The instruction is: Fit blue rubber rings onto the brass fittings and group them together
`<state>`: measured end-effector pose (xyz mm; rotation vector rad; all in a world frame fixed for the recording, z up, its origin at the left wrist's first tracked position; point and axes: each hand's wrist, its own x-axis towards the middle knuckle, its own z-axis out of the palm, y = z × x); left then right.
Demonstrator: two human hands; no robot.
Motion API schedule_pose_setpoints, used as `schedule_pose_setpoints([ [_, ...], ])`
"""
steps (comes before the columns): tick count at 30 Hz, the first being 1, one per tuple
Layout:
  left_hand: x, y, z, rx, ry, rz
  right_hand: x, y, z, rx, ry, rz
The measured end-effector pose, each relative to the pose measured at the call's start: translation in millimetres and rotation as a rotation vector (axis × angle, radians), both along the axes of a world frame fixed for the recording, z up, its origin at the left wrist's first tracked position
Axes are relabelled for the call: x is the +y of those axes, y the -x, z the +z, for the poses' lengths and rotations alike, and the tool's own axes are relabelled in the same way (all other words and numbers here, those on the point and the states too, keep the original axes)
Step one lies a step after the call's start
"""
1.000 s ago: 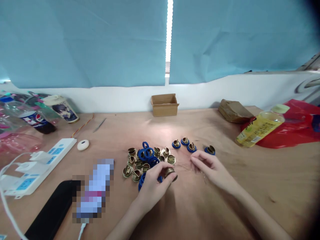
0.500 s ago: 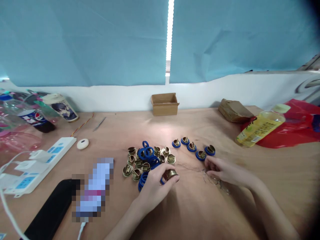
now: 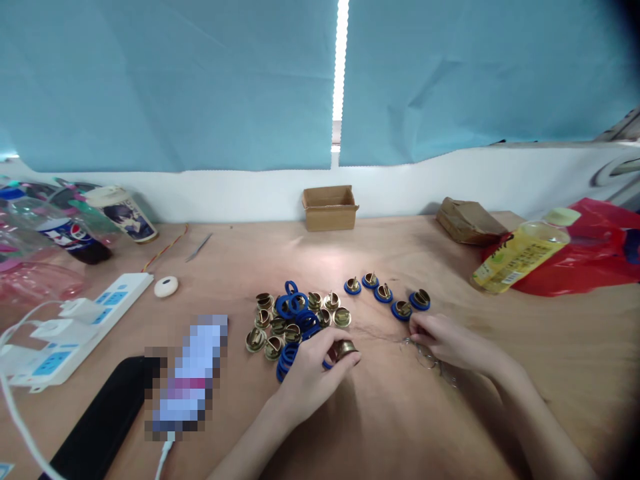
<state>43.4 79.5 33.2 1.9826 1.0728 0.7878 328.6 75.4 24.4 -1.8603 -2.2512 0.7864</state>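
Note:
My left hand (image 3: 309, 373) is closed around a round brass cap-like piece (image 3: 345, 348), tilted on its side, with a bit of blue ring showing at the fingers. Just behind this hand lies a pile of similar brass pieces (image 3: 273, 348), mixed with loose blue rings (image 3: 299, 304). My right hand (image 3: 450, 339) rests low over the table, fingertips pinched together beside a loose tangle of thin wire rings (image 3: 429, 361). What sits between those fingertips is too small to tell. Several brass pieces fitted with blue rings (image 3: 401, 311) stand just beyond the right hand.
An open cardboard box (image 3: 330, 217) stands against the wall. To the left are a phone (image 3: 193, 373), a black case (image 3: 103, 420) and a power strip (image 3: 95, 333). A yellow-labelled bottle (image 3: 520, 253) leans on a red bag (image 3: 590, 257) at right.
My right hand has shifted very slightly at the wire rings, its fingertips drawn closer together. My left hand keeps its grip on the brass piece, which has barely turned.

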Motion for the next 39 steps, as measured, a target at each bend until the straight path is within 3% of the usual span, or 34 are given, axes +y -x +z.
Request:
schedule_pose_setpoints([
  [5, 0.2, 0.2, 0.2, -0.002, 0.004, 0.0, -1.0, -1.4, 4.9, 0.055, 0.031, -0.015],
  [12, -0.4, 0.2, 0.2, 0.004, 0.027, 0.001, -1.5, -9.3, -6.7, 0.064, 0.124, -0.04],
  [26, 0.6, 0.0, 0.5, -0.003, -0.012, -0.007, -3.0, -5.9, -4.3, -0.016, 0.012, -0.006],
  [39, 0.2, 0.6, -1.0, 0.007, 0.015, -0.01, -3.9, -10.5, -4.6, 0.027, 0.032, 0.003],
])
